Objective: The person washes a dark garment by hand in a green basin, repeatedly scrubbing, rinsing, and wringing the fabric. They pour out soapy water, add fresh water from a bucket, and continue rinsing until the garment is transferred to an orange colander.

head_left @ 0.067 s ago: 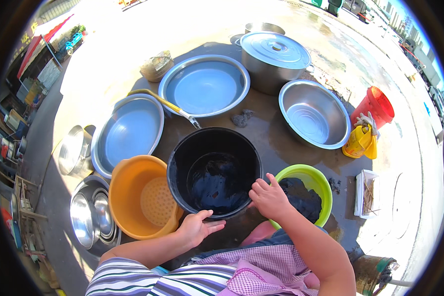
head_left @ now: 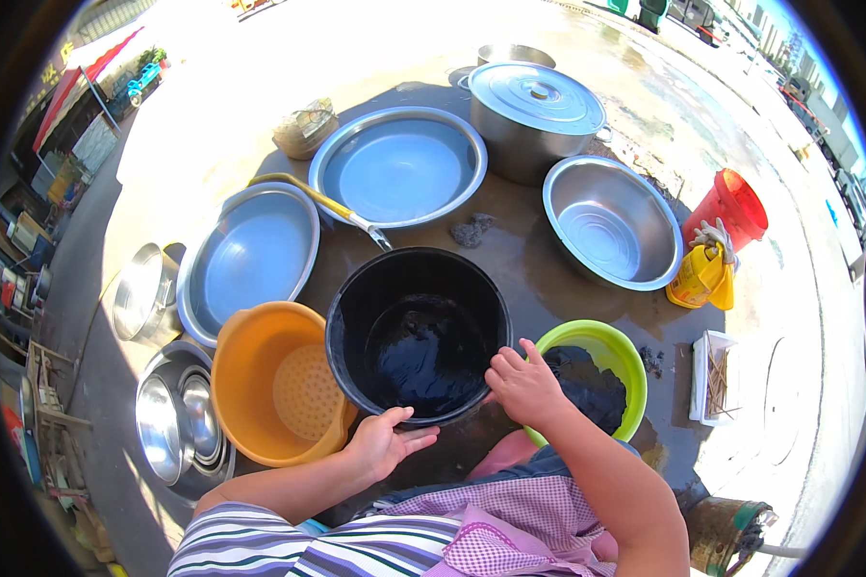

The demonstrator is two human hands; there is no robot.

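Observation:
In front of me stands a round black tub [head_left: 354, 332] with dark, shiny water in its bottom. My left hand [head_left: 387, 447] grips its near edge, thumb at the rim and fingers lower against the outside. At the near right side, my right hand [head_left: 529, 387] is closed on the rim. Behind the tub, a yellow hose [head_left: 325, 202] ends in a pale nozzle, with water running out toward the tub's far rim. To the right, beneath my right forearm, sits a lime-green basin [head_left: 637, 370] holding dark liquid.
Left of the tub is an orange basin [head_left: 236, 385] with a perforated-looking bottom, beside nested steel bowls [head_left: 164, 438]. Wide metal basins [head_left: 250, 252] and a lidded pot [head_left: 515, 135] stand farther back. A red bucket [head_left: 717, 212], yellow jug [head_left: 695, 279] and white box [head_left: 700, 385] line the right.
Reflections on the water inside the black tub have shifted a little. Both hands and the tub stay almost exactly where they were.

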